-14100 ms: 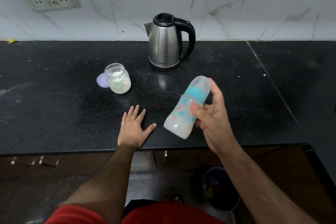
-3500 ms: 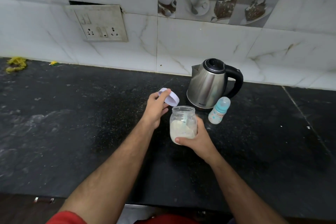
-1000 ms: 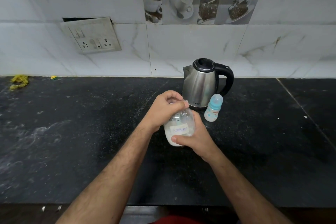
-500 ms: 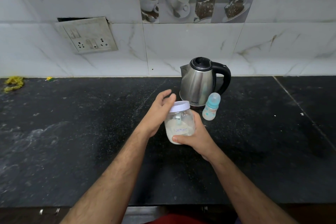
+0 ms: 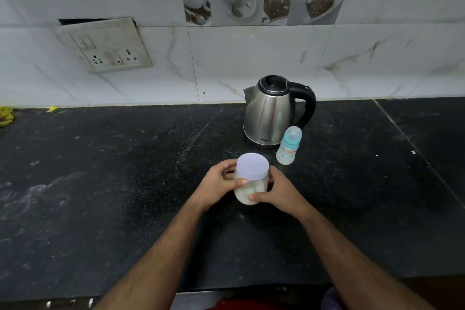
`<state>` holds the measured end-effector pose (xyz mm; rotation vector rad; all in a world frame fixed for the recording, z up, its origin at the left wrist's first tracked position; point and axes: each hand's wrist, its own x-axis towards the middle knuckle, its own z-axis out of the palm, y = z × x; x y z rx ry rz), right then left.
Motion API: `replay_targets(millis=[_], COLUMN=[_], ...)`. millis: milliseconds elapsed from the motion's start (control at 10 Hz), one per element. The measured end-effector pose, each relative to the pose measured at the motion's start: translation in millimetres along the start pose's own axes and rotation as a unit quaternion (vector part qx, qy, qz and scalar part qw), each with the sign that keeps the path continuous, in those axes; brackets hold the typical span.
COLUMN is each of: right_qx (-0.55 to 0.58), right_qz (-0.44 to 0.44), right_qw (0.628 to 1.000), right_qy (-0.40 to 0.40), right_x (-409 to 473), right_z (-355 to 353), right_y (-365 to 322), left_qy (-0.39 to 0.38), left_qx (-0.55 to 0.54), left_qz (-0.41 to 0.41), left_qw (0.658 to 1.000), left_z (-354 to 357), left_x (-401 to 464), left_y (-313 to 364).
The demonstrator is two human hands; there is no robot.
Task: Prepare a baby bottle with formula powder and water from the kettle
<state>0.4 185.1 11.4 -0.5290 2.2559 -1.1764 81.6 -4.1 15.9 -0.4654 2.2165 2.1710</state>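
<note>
Both hands clasp the clear plastic formula jar (image 5: 249,189): left hand (image 5: 217,186) curled round its left side, right hand (image 5: 279,191) round its right. White powder fills its base; a pale lilac lid (image 5: 252,166) caps it. Behind the jar stand the steel electric kettle (image 5: 273,112) and, just beside it, the capped baby bottle (image 5: 288,146). Left of the jar, black stone counter (image 5: 100,171) lies bare.

A lidded formula jar (image 5: 251,185) stands mid-counter (image 5: 100,184); behind it, a capped baby bottle (image 5: 288,146) stands upright just beside the steel kettle (image 5: 270,113).
</note>
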Motion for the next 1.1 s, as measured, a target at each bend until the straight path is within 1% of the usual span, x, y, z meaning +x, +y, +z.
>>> replay_targets(millis=[100, 200, 400, 500, 700, 900, 1000, 1100], right_qx=[-0.056, -0.059, -0.066, -0.075, -0.090, -0.080, -0.077, -0.065], right_qz=[-0.008, -0.017, 0.000, 0.008, 0.021, 0.004, 0.003, -0.009], right_qw=[0.998, 0.995, 0.990, 0.987, 0.985, 0.986, 0.985, 0.983], right_qy=[0.041, 0.083, 0.128, 0.143, 0.146, 0.149, 0.152, 0.174], right_x=[21, 33, 61, 72, 83, 82, 77, 69], right_z=[-4, -9, -10, -10, -8, -6, -5, -3], right_y=[0, -14, -25, -25, -23, -21, -22, -19], left_qy=[0.008, 0.011, 0.020, 0.020, 0.002, -0.001, 0.018, 0.085], left_qx=[0.035, 0.050, 0.063, 0.055, 0.066, 0.056, 0.068, 0.097], left_qz=[0.019, 0.030, 0.014, 0.005, 0.003, 0.004, -0.007, -0.011], left_qw=[0.999, 0.998, 0.998, 0.998, 0.998, 0.998, 0.997, 0.992], left_z=[-1, 0, -5, -8, -10, -9, -7, -1], left_x=[22, 45, 84, 97, 111, 111, 102, 85], left_y=[0, 7, 11, 7, -3, -10, -7, -6])
